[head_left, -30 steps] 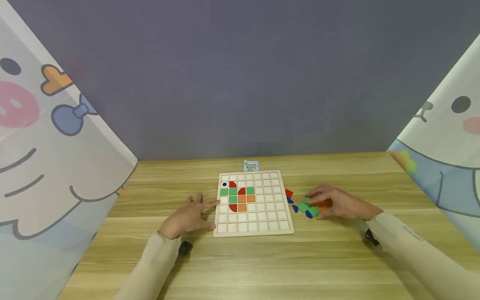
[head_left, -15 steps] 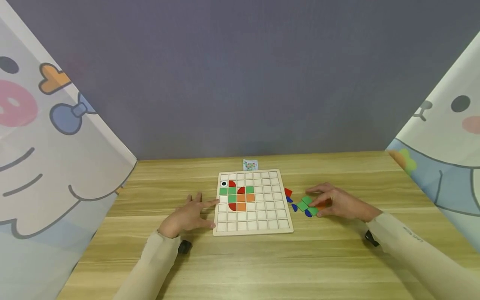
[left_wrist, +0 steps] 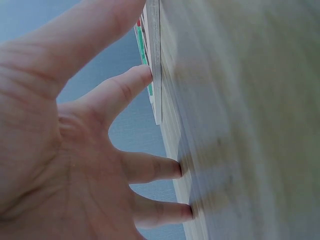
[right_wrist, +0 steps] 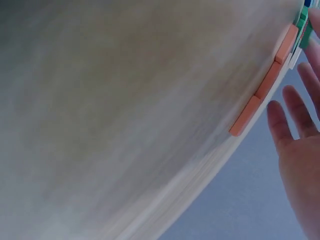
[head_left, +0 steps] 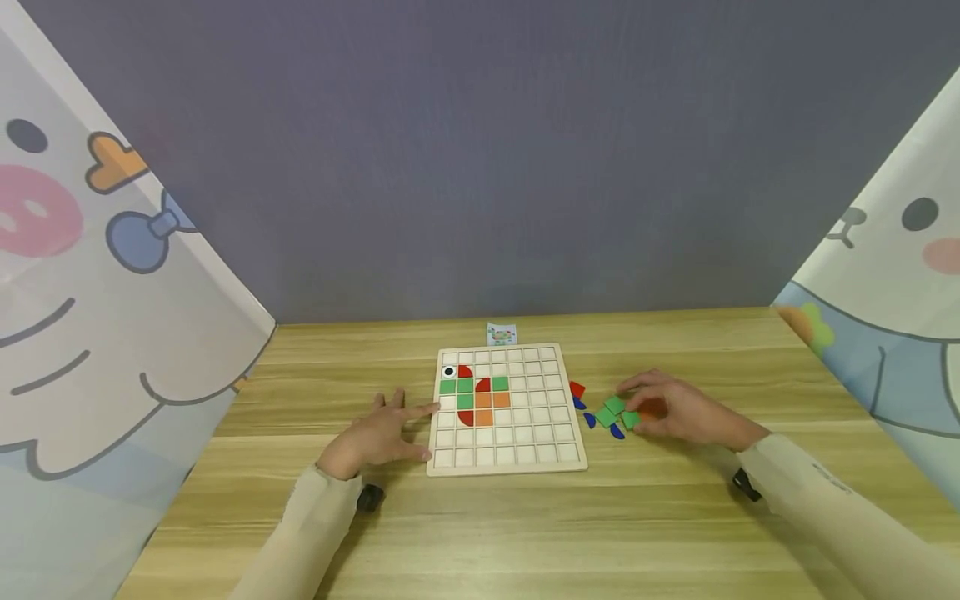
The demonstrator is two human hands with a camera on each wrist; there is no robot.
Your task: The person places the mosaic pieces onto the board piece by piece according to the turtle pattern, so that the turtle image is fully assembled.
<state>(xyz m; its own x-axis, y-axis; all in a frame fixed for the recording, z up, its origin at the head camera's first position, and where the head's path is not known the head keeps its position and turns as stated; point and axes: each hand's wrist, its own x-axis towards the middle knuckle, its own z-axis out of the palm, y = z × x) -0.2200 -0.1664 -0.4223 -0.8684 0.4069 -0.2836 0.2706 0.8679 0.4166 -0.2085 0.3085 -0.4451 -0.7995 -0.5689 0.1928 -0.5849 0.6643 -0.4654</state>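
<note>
My left hand (head_left: 378, 433) lies spread on the table, thumb and index fingertip at the left edge of the pale wooden grid board (head_left: 525, 433). In the left wrist view, two further fingertips of the left hand (left_wrist: 75, 150) press on the tabletop. Green, red and orange tiles and an eye tile (head_left: 448, 372) sit in the board's upper left cells. To the right of the board, my right hand (head_left: 671, 410) pinches a green square tile (head_left: 630, 419) between thumb and fingers. Orange tiles (right_wrist: 268, 80) lie in a row under that hand.
Beside the right hand lie other green square tiles (head_left: 607, 416), blue half-round tiles (head_left: 617, 432) and a red tile (head_left: 577, 389). A small printed card (head_left: 502, 334) is behind the board. A grey panel (head_left: 525, 167) rises at the table's back edge.
The right fingers have closed on one green tile, which has shifted slightly right, away from the blue half-round tile. The left hand stays at the board's edge.
</note>
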